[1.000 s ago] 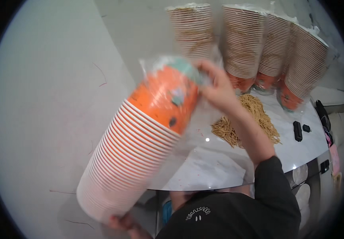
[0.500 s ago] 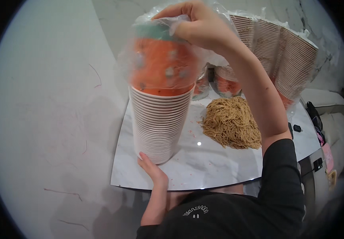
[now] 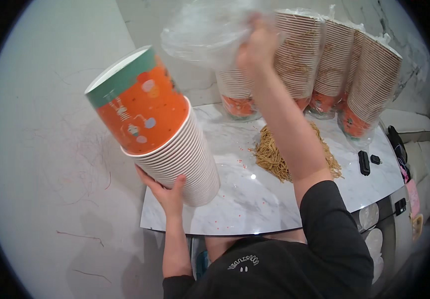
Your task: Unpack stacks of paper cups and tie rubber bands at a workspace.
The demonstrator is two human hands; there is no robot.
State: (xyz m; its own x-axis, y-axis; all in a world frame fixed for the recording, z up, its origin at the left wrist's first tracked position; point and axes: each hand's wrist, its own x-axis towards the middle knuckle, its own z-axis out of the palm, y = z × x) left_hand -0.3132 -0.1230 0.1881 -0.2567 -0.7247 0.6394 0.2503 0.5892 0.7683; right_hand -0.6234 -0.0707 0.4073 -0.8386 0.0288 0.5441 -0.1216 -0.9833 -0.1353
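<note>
The left hand (image 3: 167, 192) grips the tilted cup stack (image 3: 167, 134) from below; the right hand (image 3: 257, 47) pinches a clear plastic bag (image 3: 205, 32) above it, and the top cup looks empty.

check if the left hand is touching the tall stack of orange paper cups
Touching. The head view shows the left hand cupped under the tall stack of orange paper cups, thumb pressed on its rims.

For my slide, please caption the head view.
Left hand steadies a cup stack; right hand lifts a plastic bag.

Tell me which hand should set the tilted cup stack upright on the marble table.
Left. The left hand already grips the cup stack low on its side, while the right hand is raised, holding the plastic bag.
</note>
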